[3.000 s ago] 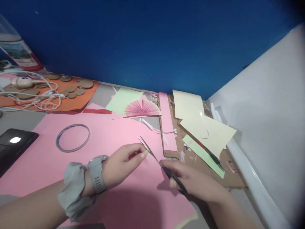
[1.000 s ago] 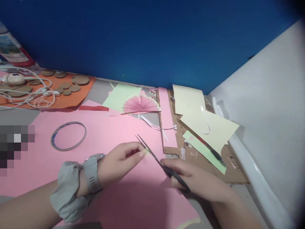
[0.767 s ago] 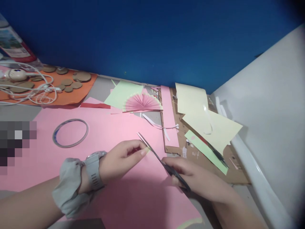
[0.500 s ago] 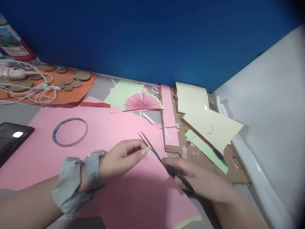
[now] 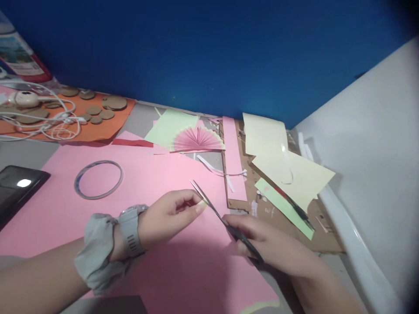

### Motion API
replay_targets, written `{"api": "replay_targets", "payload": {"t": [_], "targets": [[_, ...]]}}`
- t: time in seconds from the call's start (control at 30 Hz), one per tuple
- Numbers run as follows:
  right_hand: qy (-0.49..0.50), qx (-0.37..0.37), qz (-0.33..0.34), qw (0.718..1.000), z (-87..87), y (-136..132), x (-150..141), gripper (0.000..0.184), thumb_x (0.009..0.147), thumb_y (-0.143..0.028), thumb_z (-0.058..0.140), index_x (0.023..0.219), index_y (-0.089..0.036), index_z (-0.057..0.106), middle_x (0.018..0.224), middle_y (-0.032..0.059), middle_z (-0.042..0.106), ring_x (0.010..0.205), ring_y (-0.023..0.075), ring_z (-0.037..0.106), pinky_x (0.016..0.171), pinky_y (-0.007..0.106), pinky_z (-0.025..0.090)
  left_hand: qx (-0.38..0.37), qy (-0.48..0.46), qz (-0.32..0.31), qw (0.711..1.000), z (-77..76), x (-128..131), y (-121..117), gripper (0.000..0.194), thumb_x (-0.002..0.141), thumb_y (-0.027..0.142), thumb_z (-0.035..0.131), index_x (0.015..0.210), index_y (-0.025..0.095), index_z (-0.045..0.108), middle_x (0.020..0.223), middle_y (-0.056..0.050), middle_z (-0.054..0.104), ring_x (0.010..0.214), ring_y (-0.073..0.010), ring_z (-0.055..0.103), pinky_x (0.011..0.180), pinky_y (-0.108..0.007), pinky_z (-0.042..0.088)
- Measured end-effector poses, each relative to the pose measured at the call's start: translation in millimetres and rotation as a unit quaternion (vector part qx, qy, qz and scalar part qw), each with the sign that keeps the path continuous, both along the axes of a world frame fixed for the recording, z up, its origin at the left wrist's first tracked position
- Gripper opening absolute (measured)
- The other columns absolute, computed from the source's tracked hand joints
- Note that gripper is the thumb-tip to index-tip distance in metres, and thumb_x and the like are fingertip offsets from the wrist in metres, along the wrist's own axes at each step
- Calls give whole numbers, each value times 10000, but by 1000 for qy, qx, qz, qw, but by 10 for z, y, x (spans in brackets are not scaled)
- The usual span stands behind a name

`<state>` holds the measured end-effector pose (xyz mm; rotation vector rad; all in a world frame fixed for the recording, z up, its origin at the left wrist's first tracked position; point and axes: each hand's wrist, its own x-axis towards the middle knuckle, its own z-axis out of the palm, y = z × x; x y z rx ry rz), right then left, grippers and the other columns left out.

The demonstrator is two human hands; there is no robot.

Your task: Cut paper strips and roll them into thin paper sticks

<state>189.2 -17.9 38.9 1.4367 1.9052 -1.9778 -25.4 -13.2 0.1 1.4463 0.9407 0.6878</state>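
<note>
My right hand point(image 5: 262, 240) grips a pair of black-handled scissors point(image 5: 240, 237), with the blades pointing up and to the left. Between the thumb and fingers of my left hand point(image 5: 173, 213) is pinched a small pale green paper piece point(image 5: 203, 203), most of it hidden by the fingers. The blades cross right at this piece, close to the left fingertips. Both hands are above a large pink paper sheet point(image 5: 147, 165). Behind them a folded pink paper fan point(image 5: 198, 139) with a pale green edge lies spread out.
A tape roll point(image 5: 98, 198) and a black phone point(image 5: 19, 192) lie to the left. Cardboard discs point(image 5: 114, 103) and white cables point(image 5: 65, 117) rest on orange paper. On the right, cream paper point(image 5: 265, 135), a green strip point(image 5: 278, 205) and a pen-like tool point(image 5: 296, 209) lie over cardboard point(image 5: 242, 204).
The scissor blades have come closer together at the green paper piece. My left hand keeps its pinch, and the view has shifted slightly.
</note>
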Motion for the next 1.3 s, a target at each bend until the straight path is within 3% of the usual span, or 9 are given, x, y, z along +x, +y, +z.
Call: {"api": "replay_targets", "payload": {"t": [0.17,0.5,0.7,1.3], "targets": [[-2,-7,-7,1000,30,-5,-15,304,822,-350,561,672,-190,350,636,-60,368,555,74,379,484,197,283,0,1,1,1000,11,6,5,236,876,318,446,719,151,502,673,36,461,625,-89,406,584,-203,351],[-23,48,10,999,29,3,-16,292,795,-310,578,656,-190,352,650,-53,350,594,88,364,511,193,309,-2,-2,0,1000,11,1,7,238,876,321,451,722,151,514,695,22,493,651,-100,442,612,-208,375],[-12,13,-10,1000,26,-15,-31,265,797,-315,574,675,-191,374,655,-51,394,577,89,395,510,194,321,0,-14,-2,1000,-10,-7,-3,235,884,321,446,737,150,513,715,22,498,669,-100,447,630,-211,377],[12,18,-13,1000,18,-11,-9,270,807,-269,571,646,-193,368,639,-57,402,598,96,393,535,210,297,-18,-16,-2,1000,9,-8,-3,233,877,324,449,725,155,496,688,28,461,639,-92,413,597,-203,361]]}}
